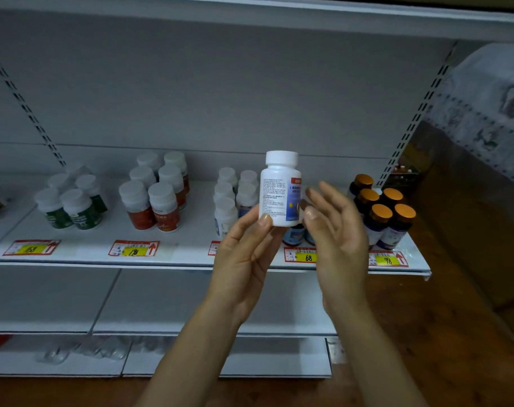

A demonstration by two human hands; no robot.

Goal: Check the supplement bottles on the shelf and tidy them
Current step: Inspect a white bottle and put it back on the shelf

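Holding a white-capped bottle upright before the shelf, the left hand pinches its lower end between thumb and fingers; the right hand, fingers spread and relaxed, hovers just beside the bottle's right side. Grouped bottles stand on the shelf behind.

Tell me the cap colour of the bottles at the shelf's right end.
The caps are orange; the head view shows them best.

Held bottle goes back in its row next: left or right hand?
Left, probably. The left hand pinches the white bottle near its base, upright, just in front of the blue-label row on the shelf. The right hand is open beside it, gripping nothing.
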